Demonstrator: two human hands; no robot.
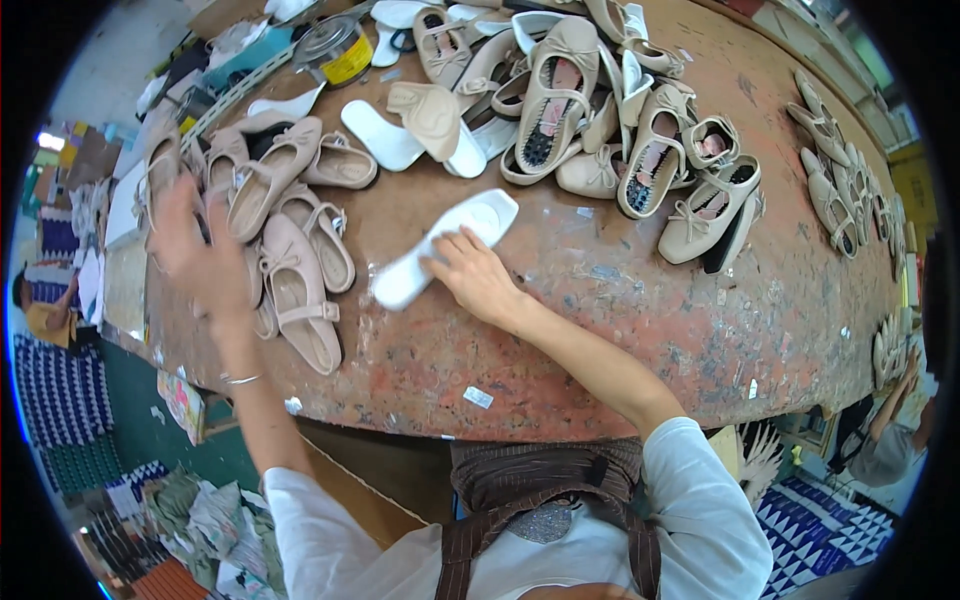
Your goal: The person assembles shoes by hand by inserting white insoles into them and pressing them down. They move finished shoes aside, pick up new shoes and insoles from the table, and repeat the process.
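A white insole (480, 215) lies slantwise near the middle of the worktable, with a rounded paler patch at its upper end. My right hand (470, 270) rests on its middle, fingers curled over it. On the left, my raised left hand (195, 245) is smeared by motion, so its fingers cannot be read. It is over or beside a heap of beige strap shoes (285, 175) with bows; whether it touches one is unclear. A beige shoe (300, 310) lies nearest me in that heap.
White insoles (385, 135) and a beige one (425, 115) lie behind. A larger pile of beige shoes (555, 90) stands at the back, with more shoes (830, 205) along the far right. A yellow-labelled tin (335, 52) sits back left. Scraps (478, 397) dot the table.
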